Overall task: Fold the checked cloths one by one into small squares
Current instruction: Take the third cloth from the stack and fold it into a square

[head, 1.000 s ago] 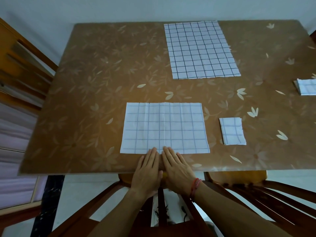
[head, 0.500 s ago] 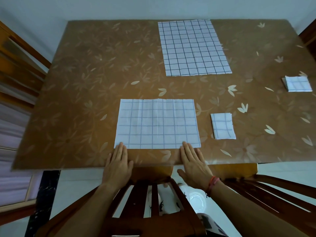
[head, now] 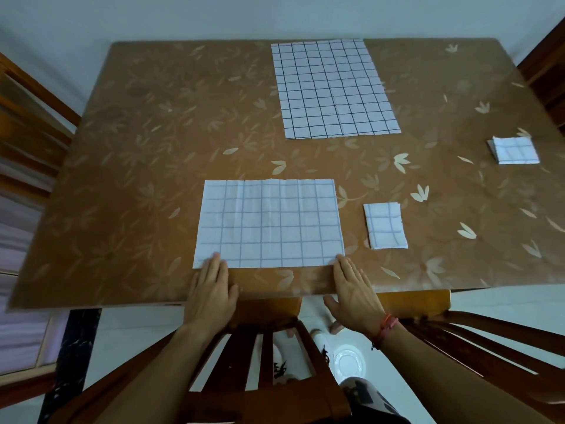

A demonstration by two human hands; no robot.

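Note:
A pale checked cloth (head: 270,223), folded once into a wide rectangle, lies near the table's front edge. My left hand (head: 211,290) rests flat with fingertips on its near left corner. My right hand (head: 351,289) lies flat with fingertips at its near right corner. Neither hand grips anything. A larger unfolded checked cloth (head: 333,88) with dark lines lies flat at the far side. A small folded square (head: 385,225) sits just right of the cloth under my hands. Another folded square (head: 515,149) sits at the far right.
The brown table (head: 146,148) has a leaf-pattern cover. A wooden chair back (head: 269,356) stands between me and the table, with another chair (head: 489,338) to the right. Wooden furniture (head: 27,123) stands at the left.
Both hands slid apart along the cloth's near edge, from its middle to the two corners. The cloth stays flat in place.

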